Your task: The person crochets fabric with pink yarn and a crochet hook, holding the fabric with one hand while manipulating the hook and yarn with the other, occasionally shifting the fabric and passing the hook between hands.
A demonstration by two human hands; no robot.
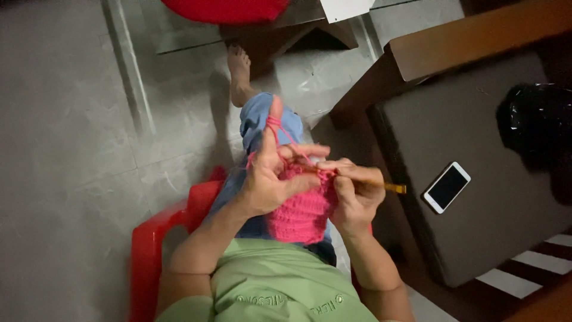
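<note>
Pink yarn work point(301, 214) sits in the middle of the picture, hanging down over the person's lap. It is a knitted-looking piece, already a good few rows long, so a fair part of it looks made. Its top edge is up at the hands, so I think more rows are being added there. How much is left I cannot tell.

Just left of the pink piece is the left hand point(268, 179). Its fingers point(307, 151) are partly spread. Its pointing finger sticks straight up with pink yarn point(273, 123) wound around it, and the other fingers and thumb pinch the top edge of the piece.

Just right of the pink piece is the right hand point(357, 194). Its fingers are pressed together around a yellow-brown hook point(393, 188). The back end of the hook pokes out to the right. The tip is hidden in the yarn.

Under the pink piece are blue trousers point(256, 119) and a green shirt point(274, 286). The person sits on a red chair point(149, 250). A bare foot point(239, 71) rests on the grey floor point(65, 149) above the pink piece.

Well to the right of the pink piece is a dark worktop point(476, 119). A white phone point(447, 187) lies on it, and a black bag point(536, 125) sits farther right.
</note>
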